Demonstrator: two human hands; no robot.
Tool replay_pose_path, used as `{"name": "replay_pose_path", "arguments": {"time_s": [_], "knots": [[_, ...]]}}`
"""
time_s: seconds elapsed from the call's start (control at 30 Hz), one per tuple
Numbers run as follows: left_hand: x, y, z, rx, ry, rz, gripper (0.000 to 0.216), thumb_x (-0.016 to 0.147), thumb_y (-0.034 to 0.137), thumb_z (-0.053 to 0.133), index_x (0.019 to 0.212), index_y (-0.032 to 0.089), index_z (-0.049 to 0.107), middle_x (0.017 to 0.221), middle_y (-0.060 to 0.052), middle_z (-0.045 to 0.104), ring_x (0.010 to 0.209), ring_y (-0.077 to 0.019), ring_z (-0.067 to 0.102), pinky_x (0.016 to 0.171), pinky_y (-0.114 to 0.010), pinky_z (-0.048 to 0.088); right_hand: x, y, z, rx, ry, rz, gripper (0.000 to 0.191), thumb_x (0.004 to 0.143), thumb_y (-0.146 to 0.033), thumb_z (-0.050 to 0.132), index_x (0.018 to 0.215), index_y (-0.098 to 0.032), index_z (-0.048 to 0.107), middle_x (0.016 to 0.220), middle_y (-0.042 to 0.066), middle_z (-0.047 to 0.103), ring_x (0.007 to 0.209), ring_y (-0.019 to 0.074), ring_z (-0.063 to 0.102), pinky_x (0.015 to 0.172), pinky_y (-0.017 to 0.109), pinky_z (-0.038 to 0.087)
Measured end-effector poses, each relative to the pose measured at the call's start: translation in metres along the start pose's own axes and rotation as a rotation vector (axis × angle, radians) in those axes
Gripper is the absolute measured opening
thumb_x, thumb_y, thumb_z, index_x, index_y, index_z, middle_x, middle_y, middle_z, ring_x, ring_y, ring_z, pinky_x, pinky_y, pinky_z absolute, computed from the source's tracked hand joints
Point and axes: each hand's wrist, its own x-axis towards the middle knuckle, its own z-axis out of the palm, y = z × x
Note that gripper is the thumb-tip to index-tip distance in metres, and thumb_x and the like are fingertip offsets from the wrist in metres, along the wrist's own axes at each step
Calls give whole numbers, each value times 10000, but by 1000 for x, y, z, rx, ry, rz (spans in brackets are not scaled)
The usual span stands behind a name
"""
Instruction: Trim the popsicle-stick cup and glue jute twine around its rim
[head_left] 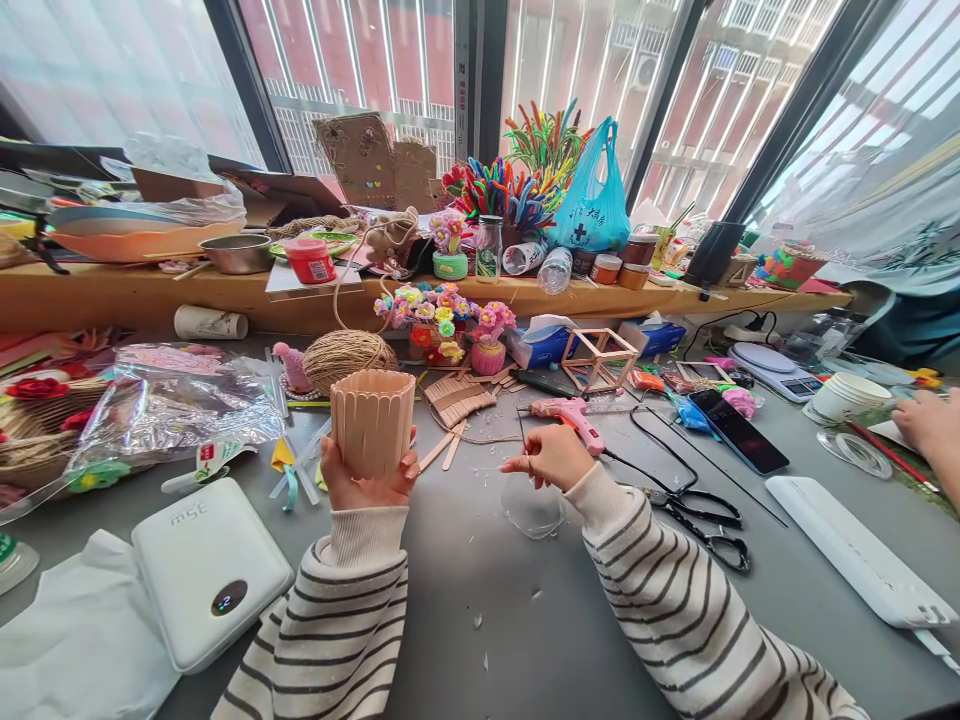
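Observation:
A cup made of upright wooden craft sticks (373, 424) is gripped from below and behind by my left hand (351, 487), fingers wrapped round its lower part. My right hand (551, 457) is pinched closed at the same height, to the right of the cup. A thin dark strand or rod shows at its fingertips, too fine to name. Under that hand a clear round plastic piece (534, 508) lies on the table. Just beyond the hand rests a pink hot glue gun (574, 415). Loose craft sticks (454, 447) and a fan of joined sticks (459, 399) lie between.
Black scissors (701, 525), a phone (739, 432) and a long white power strip (855, 550) lie to the right. Another person's hand (926, 420) is at the right edge. A white power bank (212, 575) sits left; a twine ball (349, 361) stands behind the cup.

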Motion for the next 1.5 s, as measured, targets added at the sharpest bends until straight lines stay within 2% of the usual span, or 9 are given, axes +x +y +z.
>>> {"name": "replay_pose_path", "arguments": {"time_s": [0.1,0.2,0.47,0.6,0.8,1.03,1.23,1.4,1.5], "knots": [[3,-1,-4,11,-27,-8,696,544,635,596,1046,157,527,736,-121,644,445,-128,479,365,-239,373,10,-14,-5,-167,-152,-59,412,564,-486,702,441,-180,456,351,-79,472,343,69,468,397,171,318],[5,-2,-8,24,-40,-27,681,574,640,555,1053,157,529,745,-128,647,448,-135,491,372,-245,384,19,-23,-8,-310,-147,-74,389,545,-453,724,418,-183,474,342,-74,461,366,65,443,423,180,319],[8,-2,-12,13,-40,-50,654,627,628,514,1050,130,541,758,-136,645,467,-143,499,376,-248,397,35,-13,-4,-311,-199,0,368,576,-429,715,438,-174,488,349,-68,485,377,79,496,410,171,339],[9,-4,-16,12,-88,-70,699,557,620,606,1049,126,555,799,-135,657,497,-146,518,412,-252,427,39,-14,-8,-336,-138,-23,369,591,-508,680,495,-176,549,413,-41,555,428,98,537,438,183,356],[5,-4,-12,23,-40,1,684,629,626,527,1096,126,537,779,-146,646,465,-139,505,384,-244,404,44,-27,7,-409,98,-91,296,663,-477,649,701,-183,649,757,52,685,759,168,610,603,224,391],[9,-1,-15,21,-62,-9,743,511,645,620,1069,160,551,791,-144,645,460,-152,503,371,-262,398,47,-23,18,-404,45,-78,258,644,-435,684,628,-181,643,539,6,641,563,125,602,530,197,382],[6,-2,-14,32,-54,-21,716,544,642,602,1073,163,550,807,-139,644,473,-141,506,391,-260,415,48,-21,14,-401,40,-72,271,626,-442,688,589,-179,637,672,38,681,700,162,619,561,215,385],[7,-3,-14,40,-32,-16,740,541,656,589,1070,139,550,816,-137,639,468,-131,499,391,-257,413,46,-22,15,-320,-74,-31,255,663,-381,677,542,-169,604,492,-9,631,503,102,601,502,174,390],[7,-4,-15,26,-14,-26,739,535,656,593,1052,128,561,813,-138,639,475,-136,503,389,-258,414,45,-24,15,-282,-126,-14,238,675,-326,675,527,-160,590,485,-10,636,454,91,595,483,163,395]]}}
